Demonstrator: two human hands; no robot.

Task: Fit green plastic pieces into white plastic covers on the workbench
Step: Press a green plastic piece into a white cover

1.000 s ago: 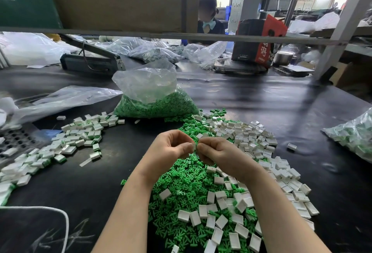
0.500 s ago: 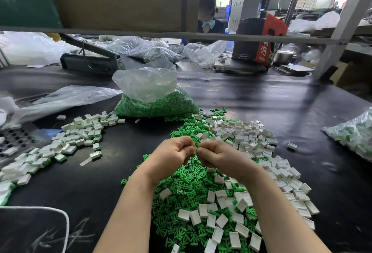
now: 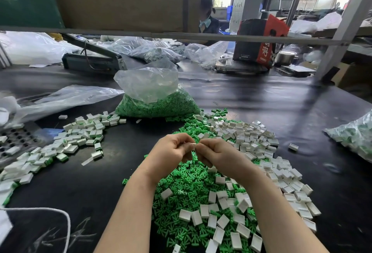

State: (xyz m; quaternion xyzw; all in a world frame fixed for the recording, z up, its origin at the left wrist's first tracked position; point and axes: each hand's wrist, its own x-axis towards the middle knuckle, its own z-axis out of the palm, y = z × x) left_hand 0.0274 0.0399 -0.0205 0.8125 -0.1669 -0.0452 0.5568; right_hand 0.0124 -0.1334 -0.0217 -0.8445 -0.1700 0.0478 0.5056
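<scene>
Hands barely shifted, left hand (image 3: 171, 152) and right hand (image 3: 216, 155) still pinching one white cover (image 3: 193, 145) between fingers above the green pieces (image 3: 187, 178); press squarely until seated.

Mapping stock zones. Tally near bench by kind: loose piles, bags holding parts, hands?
Loose piles: 3 (green pieces, white covers, fitted units)
Bags holding parts: 2 (green-filled bag, right-edge bag)
Hands: 2 (left hand, right hand)
Total: 7
</scene>
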